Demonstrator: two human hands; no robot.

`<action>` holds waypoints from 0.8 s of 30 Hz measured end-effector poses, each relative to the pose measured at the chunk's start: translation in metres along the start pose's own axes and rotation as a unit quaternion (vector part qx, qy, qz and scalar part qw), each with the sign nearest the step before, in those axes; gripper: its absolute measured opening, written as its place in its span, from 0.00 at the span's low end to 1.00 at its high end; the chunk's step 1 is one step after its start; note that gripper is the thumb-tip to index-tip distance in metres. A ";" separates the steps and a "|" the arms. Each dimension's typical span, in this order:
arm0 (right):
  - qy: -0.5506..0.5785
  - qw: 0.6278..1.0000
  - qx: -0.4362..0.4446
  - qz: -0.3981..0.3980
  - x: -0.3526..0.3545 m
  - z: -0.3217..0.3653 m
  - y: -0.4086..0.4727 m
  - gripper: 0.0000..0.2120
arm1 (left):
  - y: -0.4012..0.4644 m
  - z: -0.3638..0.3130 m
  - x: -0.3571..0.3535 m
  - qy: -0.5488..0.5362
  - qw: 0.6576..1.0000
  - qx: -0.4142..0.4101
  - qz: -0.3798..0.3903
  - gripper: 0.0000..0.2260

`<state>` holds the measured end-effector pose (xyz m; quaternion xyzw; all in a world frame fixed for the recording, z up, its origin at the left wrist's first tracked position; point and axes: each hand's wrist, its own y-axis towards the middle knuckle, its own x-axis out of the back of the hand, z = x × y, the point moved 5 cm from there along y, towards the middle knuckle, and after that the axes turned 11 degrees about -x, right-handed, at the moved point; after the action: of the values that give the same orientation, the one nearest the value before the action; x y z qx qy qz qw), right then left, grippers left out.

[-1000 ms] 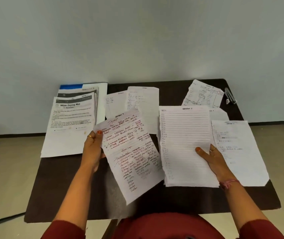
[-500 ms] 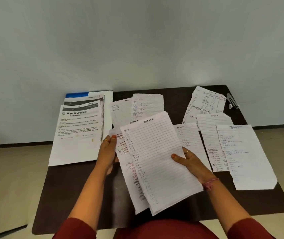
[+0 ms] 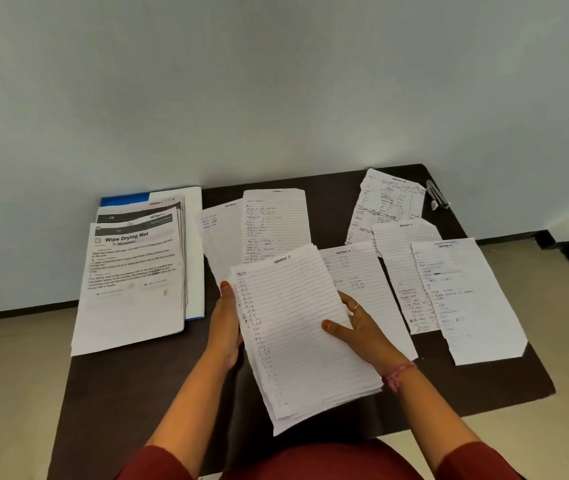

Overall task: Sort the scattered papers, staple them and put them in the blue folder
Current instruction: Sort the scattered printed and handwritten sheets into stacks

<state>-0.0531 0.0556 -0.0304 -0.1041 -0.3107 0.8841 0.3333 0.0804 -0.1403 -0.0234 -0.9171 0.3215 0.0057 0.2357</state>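
A small stack of lined handwritten sheets (image 3: 297,327), top page headed "Section 1", is held over the table's front middle. My left hand (image 3: 226,327) grips its left edge, and my right hand (image 3: 355,327) holds its right edge with the thumb on top. More lined sheets lie scattered: two at the back middle (image 3: 269,223), one beside the stack (image 3: 359,271), several at the right (image 3: 456,289). The blue folder (image 3: 124,199) lies at the back left, mostly covered by printed pages (image 3: 134,271). A stapler (image 3: 437,195) sits at the back right corner.
The dark table (image 3: 130,393) stands against a pale wall. Its front left part is bare. The printed pile overhangs the table's left edge. Tiled floor shows on both sides.
The lined "Section 1" sheet now lies squarely on the red-inked sheet, forming one stack. My hands moved closer together, gripping its two edges.
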 end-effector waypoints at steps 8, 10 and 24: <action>-0.041 0.999 -0.010 0.012 0.013 -0.006 -0.010 0.25 | -0.001 0.017 -0.032 0.045 0.999 0.026 0.015 0.11; -0.004 0.999 -0.028 0.027 0.017 -0.011 -0.010 0.18 | -0.001 0.022 -0.042 0.049 0.998 0.031 0.019 0.09; 0.057 0.981 -0.089 -0.161 0.141 -0.046 -0.010 0.13 | -0.001 0.073 -0.125 0.351 0.935 0.052 -0.021 0.26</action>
<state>-0.1367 0.1761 -0.0574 -0.1322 -0.3815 0.7802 0.4778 -0.0082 -0.0345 -0.0677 -0.8537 0.3638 -0.3387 0.1554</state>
